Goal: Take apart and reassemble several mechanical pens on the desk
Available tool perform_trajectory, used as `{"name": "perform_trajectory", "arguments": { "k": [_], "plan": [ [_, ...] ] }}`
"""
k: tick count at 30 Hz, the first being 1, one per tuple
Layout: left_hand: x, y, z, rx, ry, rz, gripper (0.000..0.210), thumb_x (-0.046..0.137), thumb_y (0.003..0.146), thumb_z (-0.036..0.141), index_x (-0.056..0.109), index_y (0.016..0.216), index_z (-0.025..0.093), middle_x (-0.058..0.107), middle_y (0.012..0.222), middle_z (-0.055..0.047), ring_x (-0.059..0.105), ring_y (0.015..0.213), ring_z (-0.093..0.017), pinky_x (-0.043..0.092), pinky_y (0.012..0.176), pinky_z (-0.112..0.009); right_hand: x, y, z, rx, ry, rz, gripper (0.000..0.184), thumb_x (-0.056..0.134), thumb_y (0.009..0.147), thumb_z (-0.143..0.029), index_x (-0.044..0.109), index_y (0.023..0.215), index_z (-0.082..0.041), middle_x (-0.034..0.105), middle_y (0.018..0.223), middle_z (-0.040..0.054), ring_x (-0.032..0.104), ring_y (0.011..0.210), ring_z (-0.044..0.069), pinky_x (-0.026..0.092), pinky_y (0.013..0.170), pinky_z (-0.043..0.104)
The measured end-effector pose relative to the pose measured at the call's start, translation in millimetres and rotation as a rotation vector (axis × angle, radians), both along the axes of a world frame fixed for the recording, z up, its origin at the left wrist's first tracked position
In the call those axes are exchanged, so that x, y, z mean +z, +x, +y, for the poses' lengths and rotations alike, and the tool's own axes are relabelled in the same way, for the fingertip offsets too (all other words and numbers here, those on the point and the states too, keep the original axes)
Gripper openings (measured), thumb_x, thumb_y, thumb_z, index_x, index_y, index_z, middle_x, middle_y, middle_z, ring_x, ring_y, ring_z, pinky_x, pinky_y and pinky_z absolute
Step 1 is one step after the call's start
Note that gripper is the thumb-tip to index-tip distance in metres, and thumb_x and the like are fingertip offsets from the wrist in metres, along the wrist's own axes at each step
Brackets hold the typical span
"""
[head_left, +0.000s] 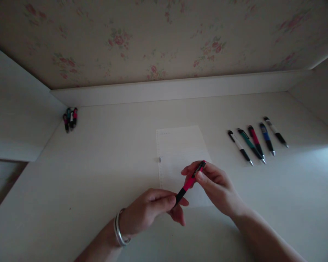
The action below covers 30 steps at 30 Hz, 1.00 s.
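Observation:
A pink pen (189,183) with a black grip is held slantwise between both my hands, above a sheet of paper (180,145). My left hand (155,207), with silver bangles at its wrist, pinches the black grip at the lower end; the pen's tip is hidden by the fingers. Around the pink barrel near the upper end, my right hand (211,183) closes with thumb and fingers. A small silver piece (160,159), perhaps a pen tip, lies on the paper's left edge.
To the right lie several pens in a slanted row: white (240,147), green (251,145), red (256,141), blue (267,139) and a clear-and-black one (276,131). A cluster of pens (71,119) sits at the far left, against a white panel (16,109). A ledge (166,89) borders the white table's back.

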State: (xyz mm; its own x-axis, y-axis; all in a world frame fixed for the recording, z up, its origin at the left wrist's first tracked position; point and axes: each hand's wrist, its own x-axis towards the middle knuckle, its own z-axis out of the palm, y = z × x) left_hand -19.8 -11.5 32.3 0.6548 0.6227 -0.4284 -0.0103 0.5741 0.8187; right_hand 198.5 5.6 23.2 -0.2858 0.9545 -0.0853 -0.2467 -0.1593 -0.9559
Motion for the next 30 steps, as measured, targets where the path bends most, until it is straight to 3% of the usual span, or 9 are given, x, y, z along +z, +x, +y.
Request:
{"name": "perform_trajectory", "arguments": {
  "k": [4,8,10,14,19,24,30],
  "plan": [
    [-2.8,3,-1,0.036,-0.037,-0.013,0.038,0.075,0.077,0.050,0.077,0.086,0.013,0.071,0.066,-0.005,0.061,0.061,-0.014,0.046,0.065,-0.025,-3.0,0,-3,0.062,-0.054,0.096,0.015,0.069,0.090,-0.036,0.072,0.094,-0.022,0.075,0.089,0.0047,0.066,0.079,0.015,0.051,0.071,0.026],
    [-6.9,9,-5,0.076,-0.033,0.024,0.033,0.080,0.072,0.045,0.078,0.079,0.014,0.071,0.064,-0.005,0.059,0.059,-0.012,0.043,0.061,-0.023,-3.8,-4,-4,-0.029,-0.063,0.107,0.012,0.080,0.080,-0.027,0.070,0.077,-0.021,0.072,0.072,-0.0001,0.063,0.063,0.011,0.050,0.060,0.021],
    [-8.2,9,-6,0.096,-0.038,0.022,0.031,0.080,0.073,0.045,0.078,0.080,0.014,0.071,0.065,-0.005,0.059,0.061,-0.013,0.043,0.062,-0.023,-2.6,-7,-4,-0.037,-0.066,0.171,0.012,0.080,0.080,-0.028,0.071,0.087,-0.024,0.073,0.077,-0.0004,0.066,0.069,0.012,0.053,0.065,0.023],
    [-8.0,8,-4,0.089,-0.047,0.026,0.032,0.077,0.075,0.045,0.078,0.081,0.014,0.071,0.065,-0.005,0.059,0.061,-0.013,0.044,0.064,-0.024,-1.5,-7,-5,0.033,-0.171,0.320,0.042,0.071,0.088,-0.037,0.059,0.128,-0.034,0.070,0.120,0.0055,0.069,0.100,0.021,0.055,0.088,0.039],
    [-5.1,12,-5,0.070,-0.072,0.018,0.037,0.077,0.074,0.049,0.077,0.076,0.013,0.070,0.063,-0.005,0.060,0.060,-0.015,0.046,0.066,-0.026,-4.6,-4,-5,0.002,-0.142,0.276,0.010,0.078,0.082,-0.023,0.072,0.090,-0.024,0.076,0.082,0.0011,0.072,0.078,0.015,0.057,0.074,0.027],
    [-2.2,14,-5,0.085,-0.057,0.032,0.035,0.075,0.075,0.048,0.076,0.077,0.014,0.071,0.064,-0.005,0.060,0.062,-0.015,0.045,0.067,-0.027,-1.7,-6,-4,0.039,-0.169,0.260,0.019,0.076,0.084,-0.027,0.071,0.102,-0.024,0.077,0.092,0.0037,0.073,0.084,0.017,0.058,0.078,0.031],
    [-5.2,15,-8,0.080,-0.019,0.076,0.035,0.075,0.076,0.048,0.077,0.076,0.013,0.073,0.067,-0.006,0.058,0.060,-0.014,0.040,0.062,-0.026,-3.0,-7,-4,-0.033,-0.130,0.151,0.013,0.083,0.076,-0.025,0.071,0.079,-0.019,0.076,0.076,0.0027,0.070,0.070,0.015,0.056,0.065,0.026]
  ]
}}
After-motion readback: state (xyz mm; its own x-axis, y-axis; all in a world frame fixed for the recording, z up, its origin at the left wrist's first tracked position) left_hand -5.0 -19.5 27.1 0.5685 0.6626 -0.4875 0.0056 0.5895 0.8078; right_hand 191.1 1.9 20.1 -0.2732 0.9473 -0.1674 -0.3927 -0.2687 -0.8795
